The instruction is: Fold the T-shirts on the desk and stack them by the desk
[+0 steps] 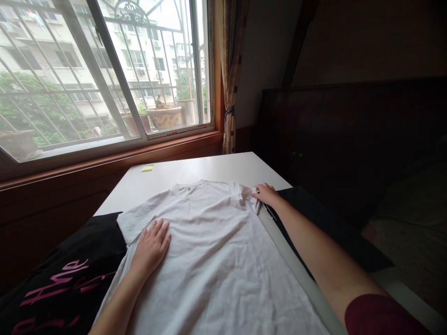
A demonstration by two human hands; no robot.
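A white T-shirt (209, 251) lies spread over the white table (230, 165), its neckline toward the window and some wrinkles across its body. My left hand (152, 244) rests flat on the shirt near its left sleeve, fingers stretched out. At the right sleeve, my right hand (267, 193) has its fingers closed on the bunched sleeve fabric. Beside the shirt on the left lies a black garment (98, 246) with pink lettering. Dark cloth (335, 232) lies to the right, partly hidden behind my right forearm.
A yellow sticky-note pad (147, 168) sits at the table's far left. Beyond the table are a barred window (146, 70), a tied curtain (229, 93) and potted plants outside. Dark wooden furniture (331, 125) stands on the right.
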